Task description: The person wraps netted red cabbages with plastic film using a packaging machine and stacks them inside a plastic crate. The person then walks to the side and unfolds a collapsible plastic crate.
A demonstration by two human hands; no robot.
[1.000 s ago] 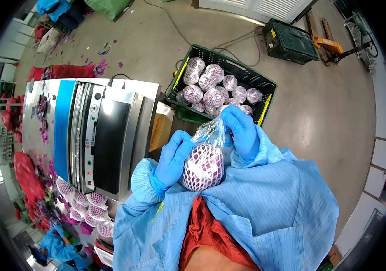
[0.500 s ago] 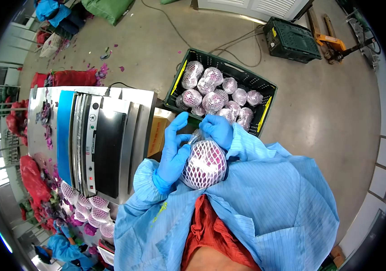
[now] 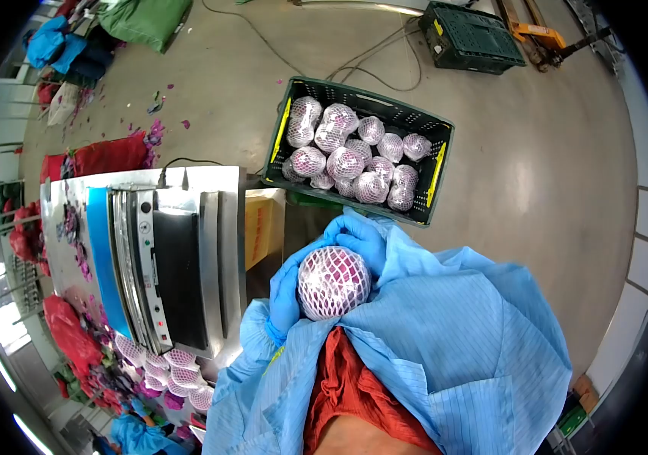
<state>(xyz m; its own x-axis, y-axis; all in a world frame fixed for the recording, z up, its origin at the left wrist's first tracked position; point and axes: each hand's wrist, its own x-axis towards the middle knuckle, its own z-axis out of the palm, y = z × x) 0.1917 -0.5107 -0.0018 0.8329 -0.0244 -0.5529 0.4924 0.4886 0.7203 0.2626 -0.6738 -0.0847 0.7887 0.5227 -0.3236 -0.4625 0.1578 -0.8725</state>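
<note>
A red cabbage (image 3: 334,282) in a white foam net, with shiny clear film over it, is close to my chest. My left hand (image 3: 287,292), in a blue glove, wraps round its left side with the fingers reaching to the far side. My right hand (image 3: 360,241), also blue-gloved, is closed at the cabbage's far right edge, its fingers curled next to the left fingertips. What the right fingertips pinch there is hidden. Just beyond my hands a dark green crate (image 3: 439,125) holds several netted, film-wrapped cabbages (image 3: 345,163).
To my left, a wrapping machine (image 3: 178,265) stands on a steel table (image 3: 233,227). More netted cabbages (image 3: 181,371) lie near its close end. A carton (image 3: 258,231) sits beside the table. Farther off are a closed green crate (image 3: 469,38), a pallet jack (image 3: 540,34), cables and co-workers.
My left hand has gone from raised, spread fingers to wrapping the cabbage's side. My right hand has closed in beside it at the far edge. The view has shifted slightly.
</note>
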